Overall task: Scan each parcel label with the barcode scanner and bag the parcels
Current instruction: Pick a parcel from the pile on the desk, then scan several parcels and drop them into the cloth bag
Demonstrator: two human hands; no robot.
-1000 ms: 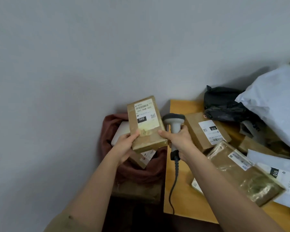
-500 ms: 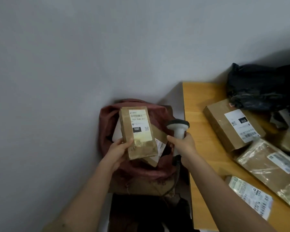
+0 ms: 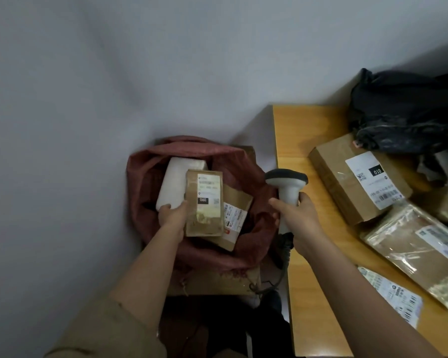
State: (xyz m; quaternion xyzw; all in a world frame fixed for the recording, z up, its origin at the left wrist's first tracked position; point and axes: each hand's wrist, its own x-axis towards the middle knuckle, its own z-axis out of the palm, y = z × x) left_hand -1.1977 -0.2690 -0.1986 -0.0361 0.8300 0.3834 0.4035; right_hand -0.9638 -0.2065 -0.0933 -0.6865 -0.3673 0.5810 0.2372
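My left hand (image 3: 171,213) grips the left edge of a small brown parcel (image 3: 204,202) with a white label, holding it inside the mouth of a dark red bag (image 3: 254,182) on the floor. Under it in the bag lie a white parcel (image 3: 175,180) and another brown parcel (image 3: 237,210). My right hand (image 3: 296,218) grips the handle of a grey barcode scanner (image 3: 286,182), head up, just right of the bag. The scanner's cable (image 3: 285,257) hangs down beside the table edge.
A wooden table (image 3: 292,140) stands at the right with a labelled brown box (image 3: 347,182), a taped parcel (image 3: 409,251), a flat labelled packet (image 3: 391,293) and a black bag (image 3: 401,112). The red bag rests on a cardboard box (image 3: 217,282) against a grey wall.
My left hand has lowered the small brown parcel from in front of the scanner down into the red bag. My view has tilted down and left; the scanner stays in my right hand.
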